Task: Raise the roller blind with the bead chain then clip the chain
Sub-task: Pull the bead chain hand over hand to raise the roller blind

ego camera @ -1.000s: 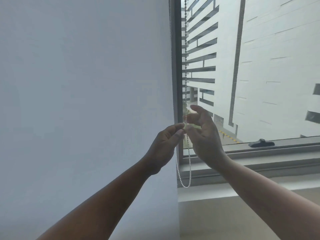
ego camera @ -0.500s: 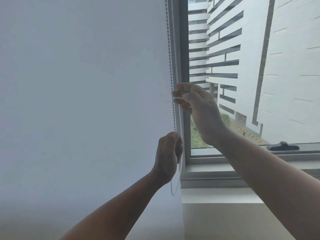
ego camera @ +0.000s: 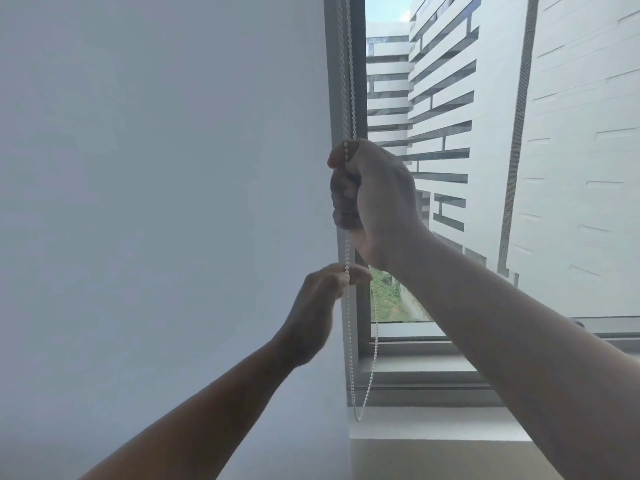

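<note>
A white bead chain (ego camera: 347, 81) hangs in a loop along the left side of the window frame, its lowest point just above the sill. My right hand (ego camera: 372, 192) is clenched in a fist around the chain at mid height. Below it, my left hand (ego camera: 322, 299) pinches one strand of the chain between thumb and fingertips. The blind itself and any clip are out of sight.
A plain white wall (ego camera: 156, 202) fills the left half. The grey window frame (ego camera: 337, 98) runs upright in the middle, with a white sill (ego camera: 433, 424) below. Pale buildings (ego camera: 554, 150) show through the glass.
My right hand went from loose fingers beside the chain to a closed fist on it. My left hand opened from a fist into a pinch on one strand. The view tilted up.
</note>
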`<state>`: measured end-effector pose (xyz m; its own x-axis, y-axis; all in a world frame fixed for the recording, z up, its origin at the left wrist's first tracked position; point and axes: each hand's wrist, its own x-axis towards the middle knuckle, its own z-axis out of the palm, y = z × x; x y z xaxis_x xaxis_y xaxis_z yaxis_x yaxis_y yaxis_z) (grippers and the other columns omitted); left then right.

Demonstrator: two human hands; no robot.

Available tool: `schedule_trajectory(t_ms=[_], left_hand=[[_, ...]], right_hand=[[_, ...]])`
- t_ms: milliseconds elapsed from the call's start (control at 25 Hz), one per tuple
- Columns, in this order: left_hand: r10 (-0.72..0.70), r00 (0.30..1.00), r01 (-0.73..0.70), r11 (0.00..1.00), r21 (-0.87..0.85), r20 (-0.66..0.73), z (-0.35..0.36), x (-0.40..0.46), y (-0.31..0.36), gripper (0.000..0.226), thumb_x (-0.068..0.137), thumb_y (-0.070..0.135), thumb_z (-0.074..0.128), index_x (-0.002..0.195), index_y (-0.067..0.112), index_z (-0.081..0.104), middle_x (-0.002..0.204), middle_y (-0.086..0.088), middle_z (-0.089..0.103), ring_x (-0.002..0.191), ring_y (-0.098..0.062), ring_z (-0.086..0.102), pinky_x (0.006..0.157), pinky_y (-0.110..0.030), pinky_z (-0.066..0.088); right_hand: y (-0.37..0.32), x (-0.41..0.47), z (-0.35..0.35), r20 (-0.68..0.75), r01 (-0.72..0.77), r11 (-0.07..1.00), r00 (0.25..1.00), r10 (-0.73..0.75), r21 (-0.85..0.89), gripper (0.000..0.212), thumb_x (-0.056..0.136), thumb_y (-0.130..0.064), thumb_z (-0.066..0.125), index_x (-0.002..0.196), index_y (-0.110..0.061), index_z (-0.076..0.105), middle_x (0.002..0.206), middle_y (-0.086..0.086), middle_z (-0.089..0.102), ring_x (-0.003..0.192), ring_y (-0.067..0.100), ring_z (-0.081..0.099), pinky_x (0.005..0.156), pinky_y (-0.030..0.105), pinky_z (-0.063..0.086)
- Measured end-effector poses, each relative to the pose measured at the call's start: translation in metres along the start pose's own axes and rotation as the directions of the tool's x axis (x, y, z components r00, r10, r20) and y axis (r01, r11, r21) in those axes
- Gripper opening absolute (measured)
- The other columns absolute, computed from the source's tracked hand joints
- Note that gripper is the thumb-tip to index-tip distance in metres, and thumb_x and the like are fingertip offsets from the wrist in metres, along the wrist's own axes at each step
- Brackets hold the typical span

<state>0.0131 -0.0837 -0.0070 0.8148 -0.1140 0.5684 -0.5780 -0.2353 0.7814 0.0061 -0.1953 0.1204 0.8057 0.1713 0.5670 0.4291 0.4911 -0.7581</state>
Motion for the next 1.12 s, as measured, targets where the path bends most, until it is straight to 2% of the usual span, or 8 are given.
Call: schedule_trajectory(t_ms=[120,240,320,400,480,560,840,1120], left_hand=[[0.063,0.983,-0.084,0.990,-0.117,-0.172,-0.026,0.043,0.064,0.033,0.094,0.015,0.043,0.115,0.008,0.068,0.123,-0.021,0.069,0.120,-0.034,0.063,0.106,-0.045,0.047],[0.083,0.979,-0.139,0.939,-0.315,-0.184,-0.036,0.087,0.142,0.036,0.089,0.012,0.040,0.113,0.006,0.066,0.118,-0.020,0.073,0.113,-0.030,0.071,0.094,-0.038,0.058],[0.069,0.988,-0.121,0.910,-0.396,-0.141,-0.033,0.100,0.177,0.034,0.094,0.006,0.036,0.110,0.002,0.066,0.100,-0.018,0.077,0.086,-0.031,0.076,0.075,-0.036,0.061],[0.060,0.990,-0.108,0.911,-0.399,-0.131,-0.028,0.104,0.188,0.034,0.096,0.005,0.033,0.099,0.003,0.066,0.068,-0.008,0.058,0.051,-0.020,0.044,0.048,-0.029,0.040],[0.043,0.987,-0.106,0.901,-0.421,-0.157,-0.024,0.103,0.183,0.033,0.096,0.008,0.030,0.077,0.013,0.057,0.062,-0.001,0.024,0.056,-0.018,0.012,0.046,-0.027,0.016],[0.031,0.987,-0.100,0.881,-0.462,-0.155,-0.019,0.099,0.175,0.034,0.094,0.011,0.029,0.065,0.019,0.044,0.061,0.001,0.015,0.051,-0.017,0.007,0.042,-0.022,0.015],[-0.009,0.999,-0.016,0.894,-0.447,-0.054,-0.009,0.074,0.125,0.032,0.088,0.016,0.030,0.057,0.023,0.038,0.045,0.010,0.023,0.041,-0.012,0.010,0.039,-0.017,0.019],[-0.105,0.994,0.083,0.920,-0.384,-0.037,0.010,0.017,0.038,0.026,0.080,0.016,0.032,0.056,0.023,0.038,0.047,0.006,0.027,0.041,-0.012,0.015,0.042,-0.017,0.020]], right_hand=[[-0.001,-0.001,-0.004,0.017,-0.055,0.998,0.998,0.055,-0.010,0.035,0.082,0.001,0.034,0.057,-0.019,0.049,0.045,-0.006,0.028,0.038,0.012,0.016,0.040,0.019,0.015],[0.001,-0.003,-0.005,0.035,-0.102,0.990,0.994,0.106,-0.094,0.042,0.085,-0.003,0.038,0.049,-0.024,0.042,0.043,-0.008,0.027,0.036,0.012,0.017,0.039,0.017,0.017],[0.001,-0.003,-0.006,0.036,-0.100,0.989,0.994,0.105,-0.109,0.042,0.083,-0.004,0.036,0.047,-0.025,0.039,0.043,-0.009,0.026,0.037,0.012,0.016,0.039,0.017,0.016],[0.002,-0.005,-0.008,0.039,-0.079,0.991,0.996,0.083,-0.108,0.045,0.084,-0.004,0.035,0.044,-0.026,0.039,0.042,-0.010,0.026,0.036,0.012,0.016,0.039,0.017,0.017],[0.005,-0.009,-0.009,0.049,-0.072,0.990,0.996,0.079,-0.125,0.049,0.088,-0.005,0.037,0.044,-0.026,0.041,0.041,-0.011,0.027,0.035,0.011,0.017,0.039,0.017,0.017],[0.011,-0.015,-0.011,0.054,-0.070,0.988,0.995,0.078,-0.139,0.052,0.090,-0.005,0.036,0.043,-0.026,0.042,0.040,-0.011,0.028,0.033,0.010,0.018,0.039,0.017,0.017],[0.057,-0.053,-0.030,0.047,-0.114,0.989,0.992,0.119,-0.094,0.056,0.097,-0.004,0.033,0.047,-0.026,0.044,0.043,-0.012,0.029,0.035,0.008,0.019,0.037,0.016,0.017],[0.117,-0.104,-0.073,0.118,-0.389,0.879,0.894,0.433,-0.277,0.043,0.097,-0.004,0.033,0.061,-0.019,0.051,0.049,0.001,0.039,0.043,0.015,0.030,0.046,0.026,0.023]])
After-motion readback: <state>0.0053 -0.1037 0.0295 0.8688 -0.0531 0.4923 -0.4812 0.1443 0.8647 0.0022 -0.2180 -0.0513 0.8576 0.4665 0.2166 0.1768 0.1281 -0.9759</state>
